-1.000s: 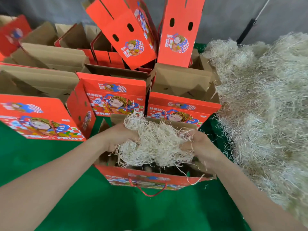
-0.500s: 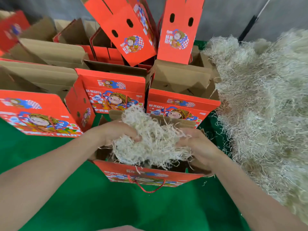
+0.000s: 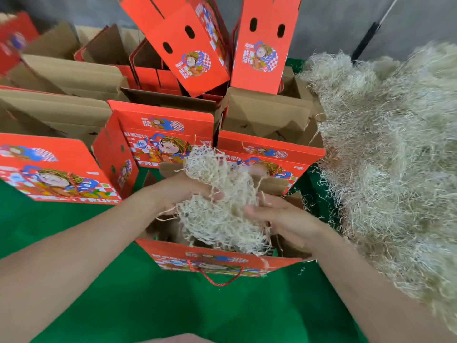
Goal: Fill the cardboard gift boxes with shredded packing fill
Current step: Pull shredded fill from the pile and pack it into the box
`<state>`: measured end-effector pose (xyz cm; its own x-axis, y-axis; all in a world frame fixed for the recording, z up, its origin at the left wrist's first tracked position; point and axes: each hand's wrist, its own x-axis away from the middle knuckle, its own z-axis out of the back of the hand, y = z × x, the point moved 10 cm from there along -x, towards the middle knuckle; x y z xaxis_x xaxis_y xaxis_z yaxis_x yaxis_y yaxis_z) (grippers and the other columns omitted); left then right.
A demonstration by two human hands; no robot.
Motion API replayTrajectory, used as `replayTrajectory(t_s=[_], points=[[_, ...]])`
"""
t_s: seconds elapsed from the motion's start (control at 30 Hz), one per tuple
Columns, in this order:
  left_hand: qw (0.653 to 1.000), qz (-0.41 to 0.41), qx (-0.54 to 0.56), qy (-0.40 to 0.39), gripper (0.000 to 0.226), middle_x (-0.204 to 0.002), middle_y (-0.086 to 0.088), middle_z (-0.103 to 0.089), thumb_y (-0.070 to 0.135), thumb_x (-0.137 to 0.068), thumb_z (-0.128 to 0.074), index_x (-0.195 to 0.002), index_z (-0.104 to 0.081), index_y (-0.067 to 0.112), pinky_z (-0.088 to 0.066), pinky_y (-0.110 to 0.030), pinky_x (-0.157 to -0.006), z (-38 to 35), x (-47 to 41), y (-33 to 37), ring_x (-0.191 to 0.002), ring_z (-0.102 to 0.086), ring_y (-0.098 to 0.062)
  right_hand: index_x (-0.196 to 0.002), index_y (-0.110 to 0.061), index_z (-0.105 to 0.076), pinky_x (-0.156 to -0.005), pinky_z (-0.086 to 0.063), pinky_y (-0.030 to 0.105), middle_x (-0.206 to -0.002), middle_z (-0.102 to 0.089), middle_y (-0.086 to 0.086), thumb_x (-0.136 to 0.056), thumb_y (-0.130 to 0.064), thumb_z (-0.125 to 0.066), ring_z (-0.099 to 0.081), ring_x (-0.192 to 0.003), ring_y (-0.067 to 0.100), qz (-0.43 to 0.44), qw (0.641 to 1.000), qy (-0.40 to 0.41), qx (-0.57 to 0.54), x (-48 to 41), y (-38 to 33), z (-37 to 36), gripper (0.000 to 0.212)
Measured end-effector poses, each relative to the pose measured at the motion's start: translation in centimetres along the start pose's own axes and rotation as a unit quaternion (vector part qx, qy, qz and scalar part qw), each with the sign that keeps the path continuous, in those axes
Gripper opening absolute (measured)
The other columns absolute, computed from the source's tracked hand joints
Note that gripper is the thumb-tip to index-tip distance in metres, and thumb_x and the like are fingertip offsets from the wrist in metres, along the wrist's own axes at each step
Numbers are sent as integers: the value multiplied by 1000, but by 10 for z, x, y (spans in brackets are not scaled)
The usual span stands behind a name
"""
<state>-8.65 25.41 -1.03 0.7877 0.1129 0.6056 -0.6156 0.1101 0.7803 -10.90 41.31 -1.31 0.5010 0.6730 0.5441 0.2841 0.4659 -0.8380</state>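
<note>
Hands at a clump of shredded fill (image 3: 222,219) over the open gift box (image 3: 210,259).
Head view: left hand (image 3: 183,191) grips the clump from 9 o'clock; right hand (image 3: 282,216), fingers nearly straight, touches it from 3 o'clock; box just below centre, toward 6 o'clock.

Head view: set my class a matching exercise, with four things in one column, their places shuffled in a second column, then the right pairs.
Things
1. clump of fill
2. big fill pile
3. red cord handle
4. green cloth

Places
A. heaped at the right
B. hanging on the front wall of the nearest box
C. in the grip of the left hand, with the right hand against it, over that box
D. spread beneath everything

Pairs: 1-C, 2-A, 3-B, 4-D
</note>
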Motion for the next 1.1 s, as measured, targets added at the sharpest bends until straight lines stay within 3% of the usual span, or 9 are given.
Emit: replayTrajectory(t_s=[0.2, 0.3, 0.4, 0.6, 0.67, 0.77, 0.87, 1.0, 1.1], points=[[999, -36, -26, -32, 16, -94, 19, -66, 2, -72, -72, -79, -68, 17, -41, -12, -91, -3, -3, -3, -81, -62, 8, -129, -10, -44, -94, -39, 28, -133, -47, 2, -77, -15, -73, -50, -114, 16, -2, 991, 130, -19, -12, 8, 22, 59], [998, -10, 58, 37, 25, -139, -9, -46, 0, -86, -55, -108, -63, -2, -27, -25, -103, 24, -3, -23, -129, -42, -20, -95, -20, -50, -76, -36, 21, -97, -56, -12, -79, -13, -69, -51, -85, 2, -8, 987, 156, -49, -2, 17, 42, 26], [993, -5, 100, 68, 37, -139, -23, -42, -7, -87, -48, -124, -46, -12, -27, -36, -107, 36, -9, -31, -126, -41, -32, -90, -27, -48, -91, -28, 29, -99, -47, -13, -73, -14, -72, -45, -102, 12, -15, 983, 180, -44, 3, 25, 60, 32], [994, -40, 101, -10, 29, -82, 12, -71, -6, -78, -66, -93, -61, 18, -47, -8, -61, -1, -10, -8, -79, -63, 1, -106, -24, -61, -73, -44, 25, -95, -70, -11, -72, -27, -75, -65, -92, 7, 11, 998, 44, -46, -5, 7, 20, 36], [993, -33, 107, -29, 23, -89, 19, -67, 13, -69, -75, -85, -63, 24, -42, -7, -79, -14, -11, -5, -94, -55, 0, -101, -32, -64, -73, -47, 19, -90, -71, -16, -72, -29, -77, -66, -90, 2, 32, 999, 28, -16, -13, -2, 0, 33], [989, 18, 127, -71, 15, -111, 14, -49, 30, -59, -73, -74, -70, 28, -23, -33, -111, -16, -7, -18, -115, -34, -6, -81, -31, -68, -69, -49, 22, -82, -71, -11, -79, -17, -72, -64, -84, 12, 57, 987, 146, -24, -23, -6, 16, 14], [988, 8, 145, -60, 20, -83, 3, -64, 0, -71, -66, -63, -72, 17, -47, -26, -73, -6, -5, -28, -79, -59, -9, -90, -28, -65, -60, -48, 22, -80, -70, -12, -77, -19, -75, -64, -81, 11, 84, 988, 116, -56, -23, -7, 11, 19], [990, -15, 109, -87, 30, -100, -4, -71, -9, -77, -63, -100, -66, 10, -46, -32, -91, -16, -3, -31, -98, -63, -18, -94, -32, -56, -59, -47, 7, -84, -69, -25, -74, -4, -76, -65, -79, -8, 90, 994, 62, -24, -31, -5, -13, 39], [996, -20, 78, -23, 36, -91, -3, -64, -16, -80, -56, -105, -57, 9, -48, -19, -62, 4, -2, -30, -72, -61, -10, -89, -31, -56, -54, -49, 10, -82, -70, -20, -80, -2, -67, -66, -77, -4, 83, 988, 124, -32, -24, -1, 12, 32]])
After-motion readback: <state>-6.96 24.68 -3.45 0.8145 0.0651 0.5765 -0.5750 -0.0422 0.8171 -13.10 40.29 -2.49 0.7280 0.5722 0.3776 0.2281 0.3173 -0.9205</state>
